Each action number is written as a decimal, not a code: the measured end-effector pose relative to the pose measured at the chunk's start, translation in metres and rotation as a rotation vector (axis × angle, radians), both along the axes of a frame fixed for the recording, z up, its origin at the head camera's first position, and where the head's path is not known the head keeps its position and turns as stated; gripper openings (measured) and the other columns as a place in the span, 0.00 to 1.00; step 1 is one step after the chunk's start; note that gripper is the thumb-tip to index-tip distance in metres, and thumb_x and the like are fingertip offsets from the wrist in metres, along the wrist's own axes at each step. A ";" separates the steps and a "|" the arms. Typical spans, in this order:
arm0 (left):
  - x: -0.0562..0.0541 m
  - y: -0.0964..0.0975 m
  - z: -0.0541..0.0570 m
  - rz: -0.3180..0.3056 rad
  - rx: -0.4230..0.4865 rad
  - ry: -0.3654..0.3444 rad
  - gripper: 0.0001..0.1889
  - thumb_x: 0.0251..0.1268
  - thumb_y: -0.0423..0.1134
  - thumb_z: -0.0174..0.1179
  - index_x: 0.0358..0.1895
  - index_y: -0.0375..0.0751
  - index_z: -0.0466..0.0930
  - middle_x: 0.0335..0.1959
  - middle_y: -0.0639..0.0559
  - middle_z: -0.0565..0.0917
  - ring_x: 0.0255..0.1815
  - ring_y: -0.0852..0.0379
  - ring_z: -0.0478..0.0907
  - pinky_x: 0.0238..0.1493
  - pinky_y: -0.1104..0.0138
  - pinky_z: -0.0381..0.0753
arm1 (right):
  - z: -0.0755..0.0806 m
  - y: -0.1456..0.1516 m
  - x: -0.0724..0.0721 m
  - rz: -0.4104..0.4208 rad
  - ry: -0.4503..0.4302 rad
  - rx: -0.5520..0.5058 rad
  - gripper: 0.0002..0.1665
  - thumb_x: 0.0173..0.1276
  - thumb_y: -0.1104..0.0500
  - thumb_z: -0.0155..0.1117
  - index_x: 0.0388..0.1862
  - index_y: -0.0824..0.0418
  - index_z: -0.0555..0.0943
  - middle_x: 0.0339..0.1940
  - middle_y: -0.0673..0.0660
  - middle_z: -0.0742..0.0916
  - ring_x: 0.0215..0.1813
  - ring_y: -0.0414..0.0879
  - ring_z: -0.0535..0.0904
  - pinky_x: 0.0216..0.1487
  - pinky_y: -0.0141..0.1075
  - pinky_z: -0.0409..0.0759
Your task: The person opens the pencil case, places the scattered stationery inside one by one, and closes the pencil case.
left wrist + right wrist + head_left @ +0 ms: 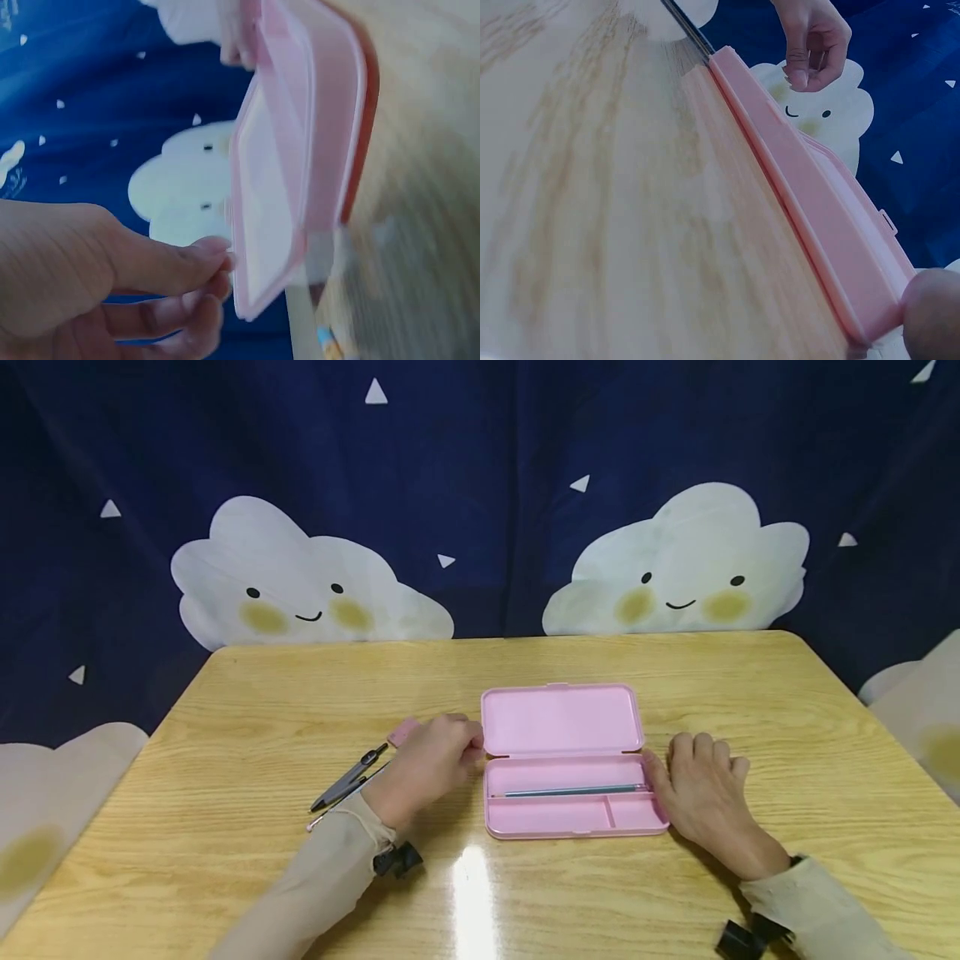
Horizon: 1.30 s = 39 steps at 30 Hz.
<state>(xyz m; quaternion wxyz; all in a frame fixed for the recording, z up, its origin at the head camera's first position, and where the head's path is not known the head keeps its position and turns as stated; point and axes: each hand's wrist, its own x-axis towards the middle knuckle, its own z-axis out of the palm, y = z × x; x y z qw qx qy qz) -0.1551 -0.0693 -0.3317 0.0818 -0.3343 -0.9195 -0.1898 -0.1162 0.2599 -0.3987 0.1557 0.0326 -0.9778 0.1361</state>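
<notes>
A pink pencil case [577,838] lies with its lid [558,720] folded back. In its rear compartment is a teal pencil [570,791]. Beside the left end of the case hovers my left hand [435,760], slightly blurred. Its fingers curl loosely and the thumb [195,259] meets the forefinger, with nothing visible between them; it overlaps the lid's edge in the left wrist view. At the other end, my right hand [705,785] rests with its thumb [658,781] against the case's right rim, the other fingers beyond the case.
A grey drawing compass [348,779] lies left of my left hand, beside a thin pen-like stick [328,812] that runs under the wrist. Behind that hand lies a small pink piece [402,732], partly hidden. The wooden table [247,693] ends at a dark blue cloud-patterned curtain [495,485].
</notes>
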 end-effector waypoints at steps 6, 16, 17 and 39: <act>-0.010 -0.020 0.009 0.142 -0.103 -0.067 0.10 0.54 0.24 0.63 0.21 0.40 0.76 0.21 0.53 0.74 0.23 0.58 0.69 0.24 0.67 0.72 | 0.000 -0.001 0.000 0.000 0.003 -0.001 0.22 0.75 0.47 0.47 0.32 0.65 0.66 0.27 0.61 0.67 0.32 0.60 0.62 0.33 0.53 0.52; -0.016 -0.046 0.019 0.253 -0.234 -0.391 0.26 0.60 0.30 0.65 0.12 0.45 0.58 0.14 0.56 0.51 0.16 0.60 0.49 0.21 0.69 0.55 | 0.001 0.000 0.000 0.002 -0.006 0.000 0.22 0.75 0.47 0.46 0.33 0.65 0.66 0.27 0.61 0.68 0.33 0.60 0.62 0.34 0.53 0.52; -0.016 -0.047 0.019 0.257 -0.240 -0.401 0.26 0.60 0.29 0.64 0.12 0.46 0.58 0.13 0.56 0.51 0.16 0.60 0.49 0.22 0.69 0.56 | 0.001 0.000 0.000 0.003 -0.004 0.000 0.22 0.75 0.47 0.46 0.33 0.65 0.66 0.27 0.61 0.68 0.33 0.60 0.62 0.34 0.53 0.52; -0.013 -0.044 0.012 0.285 -0.396 -0.457 0.06 0.65 0.25 0.55 0.32 0.38 0.75 0.19 0.49 0.64 0.21 0.56 0.59 0.23 0.66 0.61 | 0.001 -0.001 0.001 0.006 -0.006 0.003 0.22 0.75 0.47 0.45 0.30 0.64 0.64 0.26 0.61 0.67 0.32 0.59 0.61 0.33 0.51 0.52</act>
